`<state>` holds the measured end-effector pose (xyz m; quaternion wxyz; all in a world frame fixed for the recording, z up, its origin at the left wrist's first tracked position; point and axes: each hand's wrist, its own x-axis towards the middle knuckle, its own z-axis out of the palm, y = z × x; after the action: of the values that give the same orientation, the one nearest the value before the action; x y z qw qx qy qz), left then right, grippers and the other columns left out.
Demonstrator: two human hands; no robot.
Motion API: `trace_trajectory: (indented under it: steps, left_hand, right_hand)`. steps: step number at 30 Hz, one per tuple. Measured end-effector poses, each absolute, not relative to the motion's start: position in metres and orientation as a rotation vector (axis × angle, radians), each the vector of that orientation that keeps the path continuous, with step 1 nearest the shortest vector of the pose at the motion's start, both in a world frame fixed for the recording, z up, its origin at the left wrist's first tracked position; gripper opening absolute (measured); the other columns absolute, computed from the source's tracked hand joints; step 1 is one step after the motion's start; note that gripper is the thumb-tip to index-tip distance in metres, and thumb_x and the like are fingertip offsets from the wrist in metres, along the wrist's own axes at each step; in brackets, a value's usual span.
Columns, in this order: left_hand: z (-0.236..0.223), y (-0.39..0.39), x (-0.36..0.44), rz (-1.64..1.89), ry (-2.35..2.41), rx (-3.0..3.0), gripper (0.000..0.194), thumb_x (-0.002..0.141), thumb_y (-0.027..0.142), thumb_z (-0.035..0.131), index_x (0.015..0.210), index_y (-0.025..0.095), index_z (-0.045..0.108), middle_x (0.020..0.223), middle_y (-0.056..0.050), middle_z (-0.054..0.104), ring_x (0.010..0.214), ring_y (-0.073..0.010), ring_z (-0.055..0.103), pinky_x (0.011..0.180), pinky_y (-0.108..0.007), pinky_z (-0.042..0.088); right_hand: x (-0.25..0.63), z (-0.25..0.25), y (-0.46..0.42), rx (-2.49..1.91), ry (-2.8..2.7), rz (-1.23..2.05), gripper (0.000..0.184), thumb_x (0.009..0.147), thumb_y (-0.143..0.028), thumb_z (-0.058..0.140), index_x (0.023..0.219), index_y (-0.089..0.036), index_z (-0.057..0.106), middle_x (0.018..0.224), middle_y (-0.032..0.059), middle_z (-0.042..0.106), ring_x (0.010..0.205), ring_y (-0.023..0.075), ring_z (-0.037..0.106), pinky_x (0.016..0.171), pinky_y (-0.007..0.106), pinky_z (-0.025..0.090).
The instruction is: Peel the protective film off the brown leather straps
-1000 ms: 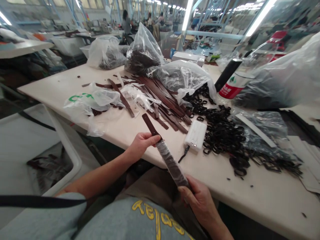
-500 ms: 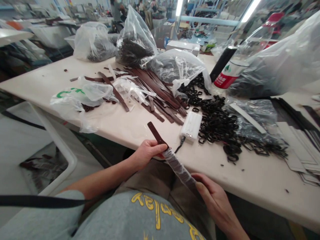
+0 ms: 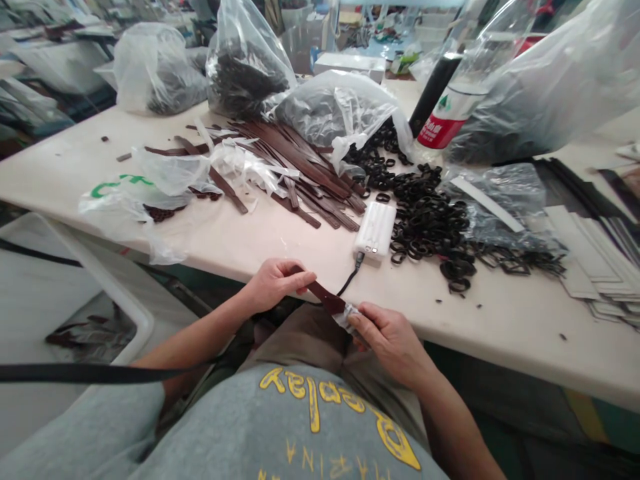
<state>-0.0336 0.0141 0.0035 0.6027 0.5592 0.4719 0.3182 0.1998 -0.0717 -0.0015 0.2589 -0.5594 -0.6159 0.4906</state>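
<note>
Left hand (image 3: pixel 274 283): I pinch the brown strap (image 3: pixel 325 298) firmly.
Right hand (image 3: pixel 387 333): I grip its clear plastic sleeve (image 3: pixel 347 315); best peeled straight, gently.

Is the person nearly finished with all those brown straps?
Not nearly, it seems. In hand: one brown strap, pinched by the left hand while the right hand grips its clear plastic wrap. Loose wrappers on the table hint that some are done. A big pile of straps looks left.
</note>
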Motion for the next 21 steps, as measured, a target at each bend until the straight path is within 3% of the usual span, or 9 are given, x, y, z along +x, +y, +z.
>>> trace_trajectory:
  steps: [7,11,15,21]
  left_hand:
    - [-0.002,0.012,-0.036,0.738,1.053,1.117,0.04,0.069,0.052,0.078,0.061,0.014,0.066,0.052,-0.001,0.062,0.048,-0.0093,0.053,0.05,-0.021,0.042]
    - [-0.013,0.008,-0.034,0.729,1.001,0.901,0.041,0.066,0.052,0.081,0.063,0.014,0.064,0.053,0.0,0.06,0.044,-0.0076,0.05,0.046,-0.02,0.039]
    - [-0.02,-0.002,-0.025,0.676,0.967,0.766,0.041,0.066,0.051,0.082,0.064,0.014,0.065,0.054,0.0,0.061,0.045,-0.0067,0.051,0.046,-0.019,0.039]
    - [-0.025,-0.018,-0.011,0.609,0.932,0.699,0.04,0.066,0.05,0.083,0.072,0.012,0.071,0.062,-0.003,0.066,0.051,-0.0083,0.055,0.052,-0.019,0.043]
  right_hand:
    - [0.234,-0.012,-0.081,-1.559,-1.741,1.358,0.044,0.096,-0.051,0.045,0.066,-0.022,0.056,0.058,-0.0043,0.055,0.056,0.0133,0.05,0.055,0.024,0.04]
    - [0.238,-0.011,-0.085,-1.628,-1.676,1.15,0.032,0.096,-0.047,0.047,0.092,-0.021,0.066,0.079,-0.0008,0.068,0.072,0.0168,0.061,0.067,0.027,0.048]
    - [0.211,-0.007,-0.085,-1.558,-1.647,0.97,0.031,0.091,-0.043,0.059,0.112,-0.021,0.064,0.105,0.0058,0.072,0.092,0.0215,0.067,0.082,0.033,0.051]
    - [0.169,-0.006,-0.075,-1.466,-1.78,0.718,0.024,0.09,-0.035,0.064,0.109,-0.021,0.066,0.098,0.0057,0.073,0.089,0.0213,0.068,0.08,0.033,0.053]
